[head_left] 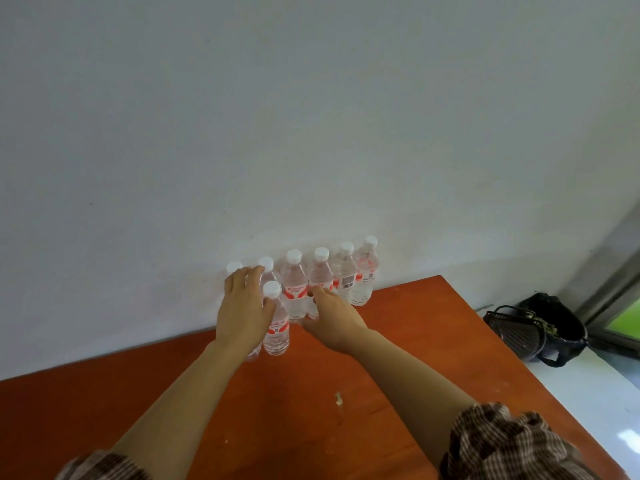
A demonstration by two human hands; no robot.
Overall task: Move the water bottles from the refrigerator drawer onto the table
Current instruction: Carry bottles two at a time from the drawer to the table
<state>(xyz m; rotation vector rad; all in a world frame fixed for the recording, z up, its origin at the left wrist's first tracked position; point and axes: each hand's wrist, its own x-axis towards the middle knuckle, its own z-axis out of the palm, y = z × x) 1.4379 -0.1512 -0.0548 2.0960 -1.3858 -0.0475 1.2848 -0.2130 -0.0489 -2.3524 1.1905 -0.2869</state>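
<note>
Your left hand (242,306) lies over the leftmost of the clear plastic water bottles with white caps and red labels (294,285). Its fingers reach up to the caps and its thumb rests against the front bottle (276,327). Whether it grips the bottle hidden under its palm cannot be told. Your right hand (329,318) has its fingers curled round the lower body of the fourth bottle of the back row (320,271), holding it upright.

The bottles stand at 12 o'clock on the red-brown wooden table (311,427): six in a row close against the white wall (311,133), two more just in front at 11 o'clock. The refrigerator drawer is out of view.

By the look of it you are at the set-down step. The next move calls for loosening both hands and drawing them straight toward 6 o'clock. The bottles are packed touching, so one brush could topple several. How many wait in the drawer cannot be told.

You have open table from the centre to 6 o'clock, apart from a small pale scrap (338,398). The right edge runs from 1 to 5 o'clock. Beyond it, at 2 o'clock, a dark woven bag (533,332) sits on a white ledge (588,393). Set further bottles in front of the row, away from that edge.
</note>
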